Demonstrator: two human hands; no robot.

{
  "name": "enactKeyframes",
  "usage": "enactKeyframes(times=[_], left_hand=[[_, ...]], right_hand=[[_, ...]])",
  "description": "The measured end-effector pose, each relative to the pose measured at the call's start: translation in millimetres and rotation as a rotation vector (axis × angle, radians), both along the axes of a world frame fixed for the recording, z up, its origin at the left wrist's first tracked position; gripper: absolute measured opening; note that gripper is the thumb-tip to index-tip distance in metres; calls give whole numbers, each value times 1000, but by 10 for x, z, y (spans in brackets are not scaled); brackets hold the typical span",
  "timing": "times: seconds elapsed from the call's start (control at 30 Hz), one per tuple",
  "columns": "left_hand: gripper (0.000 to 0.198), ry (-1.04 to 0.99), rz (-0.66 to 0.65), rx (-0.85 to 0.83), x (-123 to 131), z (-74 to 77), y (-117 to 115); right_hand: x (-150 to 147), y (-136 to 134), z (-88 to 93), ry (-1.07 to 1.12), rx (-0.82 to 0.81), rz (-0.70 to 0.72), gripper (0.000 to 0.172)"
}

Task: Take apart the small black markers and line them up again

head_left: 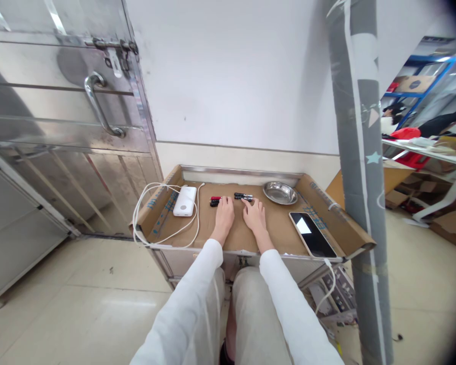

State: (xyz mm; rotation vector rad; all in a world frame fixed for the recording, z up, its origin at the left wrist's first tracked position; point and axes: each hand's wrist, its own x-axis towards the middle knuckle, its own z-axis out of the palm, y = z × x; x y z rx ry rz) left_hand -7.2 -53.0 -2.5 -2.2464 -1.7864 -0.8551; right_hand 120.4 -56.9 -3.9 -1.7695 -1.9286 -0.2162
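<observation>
Two short bundles of marker pens lie on a cardboard-lined tabletop, side by side and apart from each other. My left hand has its fingers bent down over the right end of the red and black marker pens, hiding that end. At the black marker pens, my right hand closes its thumb and fingertips on the lower right part. Both wrists come in from the front edge, and both hands rest low against the cardboard.
A white power bank with a looped white cable lies at left. On the right are a round metal dish and a phone. Raised cardboard sides border the top. A wrapped grey pillar stands at right, a metal door at left.
</observation>
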Motion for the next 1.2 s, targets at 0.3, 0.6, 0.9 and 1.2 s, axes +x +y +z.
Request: enactKeyframes(times=[0.3, 0.6, 0.9, 1.2], left_hand=[[28, 17, -138, 16, 153, -45, 131], [19, -123, -156, -60, 151, -72, 187], [17, -297, -232, -122, 68, -95, 209], [17, -320, -284, -137, 41, -79, 185]], right_hand=[[12, 5, 16, -2, 9, 5, 39], [42, 24, 11, -16, 9, 12, 27], [71, 19, -20, 39, -3, 101, 21], [79, 1, -26, 52, 0, 37, 21]])
